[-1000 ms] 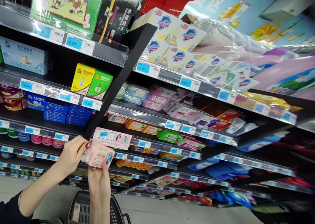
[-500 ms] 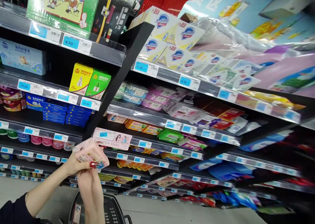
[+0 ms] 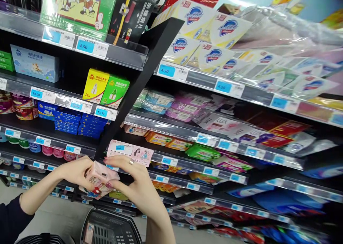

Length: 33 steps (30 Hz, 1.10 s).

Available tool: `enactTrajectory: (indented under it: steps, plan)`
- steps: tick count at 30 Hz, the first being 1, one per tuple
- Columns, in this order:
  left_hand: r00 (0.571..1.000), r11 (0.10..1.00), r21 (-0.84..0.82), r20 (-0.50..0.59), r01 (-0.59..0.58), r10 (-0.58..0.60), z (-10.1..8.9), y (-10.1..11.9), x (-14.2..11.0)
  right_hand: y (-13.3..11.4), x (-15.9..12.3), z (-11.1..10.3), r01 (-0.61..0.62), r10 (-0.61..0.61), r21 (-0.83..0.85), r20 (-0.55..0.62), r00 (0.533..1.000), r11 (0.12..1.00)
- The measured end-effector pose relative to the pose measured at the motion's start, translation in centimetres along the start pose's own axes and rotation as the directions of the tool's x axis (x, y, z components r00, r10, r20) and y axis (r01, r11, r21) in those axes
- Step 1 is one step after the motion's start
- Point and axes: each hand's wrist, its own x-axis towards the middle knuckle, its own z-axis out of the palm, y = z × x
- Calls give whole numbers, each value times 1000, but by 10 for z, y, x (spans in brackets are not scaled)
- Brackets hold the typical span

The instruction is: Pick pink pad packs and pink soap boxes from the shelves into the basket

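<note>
- Landmark: pale pink rectangular printed sign with blue price label, on a shelf edge; its lower edge partly covered by the right hand
- Small pale pink box-shaped pack, below and left of the sign, held tilted between both hands; print largely covered, too small to read
- Left hand, bare, farther left of the sign: closed round the left side of the pack, red-nailed thumb across the front; remaining fingers hidden behind
- Right hand, bare, silver ring, just below the sign: curved, thumb touching the pack, fingers reaching over its upper side; cannot tell how firmly they press
- Dark cloth sleeve, lower left of the sign, cut off by the picture's edge
- Black rounded object, same quarter, mostly cut off, not identifiable
- Black plastic shopping basket with slotted wall, well below the sign, cut off at the bottom; contents: one pale pink rectangular pack at its left, partly seen
- White cardboard soap boxes, stacked on a shelf above and right of the sign; clear plastic-wrapped goods beyond, blurred
- Round lidded coloured tubs, in a row on a shelf left of the sign
</note>
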Motion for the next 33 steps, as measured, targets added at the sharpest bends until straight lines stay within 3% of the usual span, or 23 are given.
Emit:
enactTrajectory:
  steps: [3, 6, 8, 11, 14, 20, 23, 26, 28, 30, 32, 33]
  plan:
    - [997, 999, 46, 75, -5, 1, -6, 0, 1, 2, 3, -1, 33, -30, -29, 101, 994, 999]
    - [994, 994, 98, 100, -49, 39, -12, -3, 0, 7, -2, 4, 156, -148, -103, 89, 985, 982]
    - [993, 993, 95, 103, -70, 61, -16, -5, 0, 9, -6, 11, 219, -215, -208, 39, 976, 953]
    - [988, 992, 84, 128, -96, 84, -18, -7, 1, 9, -11, 24, 200, -241, -324, -93, 966, 925]
    - [983, 992, 72, 160, -103, 90, -20, -7, 2, 6, -13, 33, 165, -236, -317, -199, 951, 934]
    - [980, 990, 91, 173, -112, 95, -24, -5, 5, -3, -14, 34, 158, -243, -307, -262, 934, 939]
    - [988, 996, -40, 130, -81, 86, -27, -8, 6, 0, -18, 37, 115, -242, -325, -382, 892, 939]
    - [1000, 946, -323, -19, -21, 16, -22, -16, 5, 10, -21, 44, 0, -156, -248, -608, 779, 969]
    - [980, 885, -464, -188, -35, -60, -10, -22, 2, 19, -22, 50, -85, -43, -124, -775, 630, 989]
    - [936, 815, -573, -328, -88, -130, 7, -28, -1, 29, -21, 56, -115, 72, 23, -891, 448, 993]
    - [895, 708, -688, -402, -156, -193, 26, -31, -2, 36, -22, 64, -99, 177, 155, -937, 301, 983]
    - [877, 657, -730, -425, -187, -223, 33, -31, -2, 38, -22, 68, -85, 221, 207, -942, 252, 975]
